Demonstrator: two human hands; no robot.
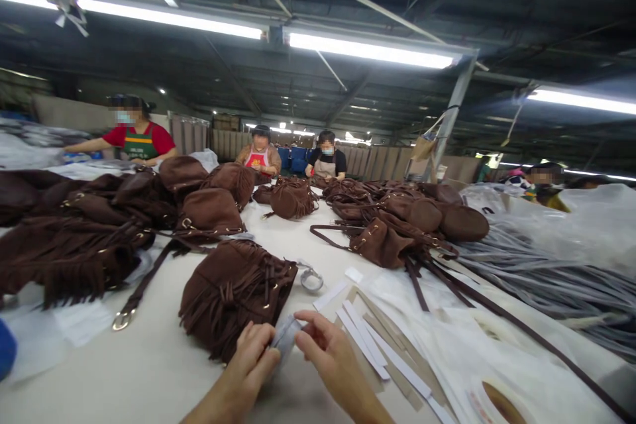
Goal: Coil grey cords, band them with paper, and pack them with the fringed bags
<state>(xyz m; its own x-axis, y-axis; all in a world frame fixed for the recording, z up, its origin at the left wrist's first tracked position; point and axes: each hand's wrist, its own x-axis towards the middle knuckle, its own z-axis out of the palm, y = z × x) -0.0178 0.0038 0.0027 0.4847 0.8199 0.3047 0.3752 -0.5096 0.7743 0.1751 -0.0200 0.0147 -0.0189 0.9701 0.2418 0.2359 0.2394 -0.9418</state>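
Note:
Between my two hands is a small piece of thin, greyish see-through plastic [285, 338]. My left hand [252, 359] pinches its left side with thumb and curled fingers. On the other side, my right hand [330, 356] has thumb and forefinger bent at the plastic's upper right edge; its other fingers are partly hidden. Just beyond my left hand lies a dark brown fringed suede bag [233, 295] with small gold eyelets. A grey looped strip [311, 278] rests on the table beside the bag.
White and beige strips [370, 338] lie right of my hands, near plastic bags [447, 351] and a tape roll [501, 404]. Brown bags [382, 238] are piled across the white table [149, 364]. A strap buckle [122, 320] lies left. Several people work beyond.

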